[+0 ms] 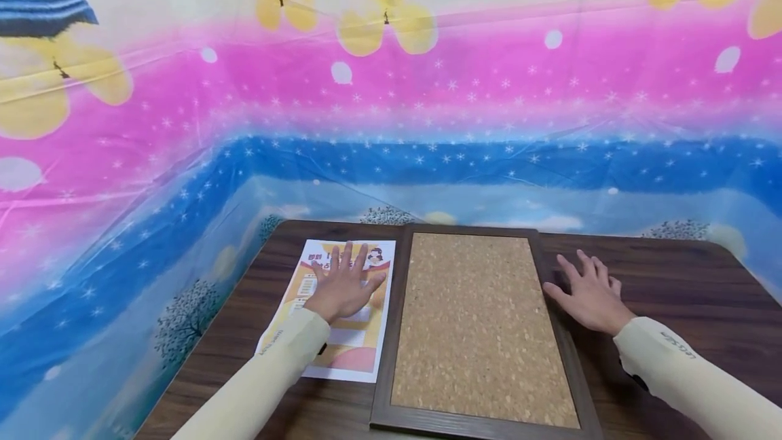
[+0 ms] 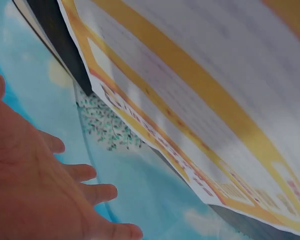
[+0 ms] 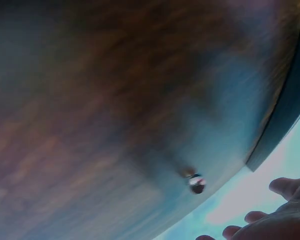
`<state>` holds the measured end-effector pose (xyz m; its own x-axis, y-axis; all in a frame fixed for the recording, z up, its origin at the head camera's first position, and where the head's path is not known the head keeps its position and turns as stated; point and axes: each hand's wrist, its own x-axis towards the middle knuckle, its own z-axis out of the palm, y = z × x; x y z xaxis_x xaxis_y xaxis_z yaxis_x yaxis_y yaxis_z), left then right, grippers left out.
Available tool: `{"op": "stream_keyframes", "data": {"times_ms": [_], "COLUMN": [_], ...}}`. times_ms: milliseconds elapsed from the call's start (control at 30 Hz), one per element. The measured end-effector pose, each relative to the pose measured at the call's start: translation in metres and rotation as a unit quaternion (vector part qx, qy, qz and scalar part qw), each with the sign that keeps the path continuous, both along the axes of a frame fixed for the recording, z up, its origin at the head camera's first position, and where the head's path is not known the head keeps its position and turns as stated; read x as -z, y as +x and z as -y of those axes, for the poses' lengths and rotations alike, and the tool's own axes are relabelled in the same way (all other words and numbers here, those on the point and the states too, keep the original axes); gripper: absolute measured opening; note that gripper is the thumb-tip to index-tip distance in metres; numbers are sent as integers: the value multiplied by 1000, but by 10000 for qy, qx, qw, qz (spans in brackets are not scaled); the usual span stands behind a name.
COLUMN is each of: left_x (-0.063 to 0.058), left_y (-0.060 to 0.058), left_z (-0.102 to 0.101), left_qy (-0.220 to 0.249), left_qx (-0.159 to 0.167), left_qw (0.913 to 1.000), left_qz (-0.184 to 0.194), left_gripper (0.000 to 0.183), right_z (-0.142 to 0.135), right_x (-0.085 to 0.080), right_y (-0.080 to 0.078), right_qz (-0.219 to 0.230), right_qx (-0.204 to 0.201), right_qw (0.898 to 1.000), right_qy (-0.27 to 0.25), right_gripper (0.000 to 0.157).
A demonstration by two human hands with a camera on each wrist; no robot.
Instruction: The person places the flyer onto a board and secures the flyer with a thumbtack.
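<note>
A printed poster sheet (image 1: 357, 338), white-edged with orange and yellow blocks, lies flat on the table. Above it my left hand (image 1: 347, 288) is spread, fingers straight; the left wrist view shows this hand (image 2: 45, 185) apart from the sheet (image 2: 190, 85). Just right of the sheet lies a cork board (image 1: 482, 331) in a dark brown frame. Beyond the frame's right side hovers my right hand (image 1: 591, 299), fingers loosely spread and holding nothing. A small shiny round-ended object (image 3: 196, 184) appears on the tabletop in the right wrist view; its kind is unclear.
The dark wood-grain table (image 1: 684, 290) has rounded back corners. A pink and blue patterned cloth (image 1: 427, 107) hangs behind and at the left of it. The cork board takes up the middle of the table.
</note>
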<state>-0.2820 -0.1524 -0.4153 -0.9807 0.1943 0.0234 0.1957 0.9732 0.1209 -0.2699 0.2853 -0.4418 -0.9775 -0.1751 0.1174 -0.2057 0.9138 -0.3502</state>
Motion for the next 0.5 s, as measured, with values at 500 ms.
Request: {"op": "stream_keyframes", "data": {"times_ms": [500], "left_x": [-8], "left_y": [-7], "left_z": [44], "left_qy": [232], "left_qx": [-737], "left_qw": [9970], "left_qz": [112], "left_gripper": [78], "right_z": [-25], "right_x": [7], "right_y": [2], "right_qz": [-317], "right_qx": [41], "right_qw": [9994], "right_qy": [112], "right_gripper": [69]}}
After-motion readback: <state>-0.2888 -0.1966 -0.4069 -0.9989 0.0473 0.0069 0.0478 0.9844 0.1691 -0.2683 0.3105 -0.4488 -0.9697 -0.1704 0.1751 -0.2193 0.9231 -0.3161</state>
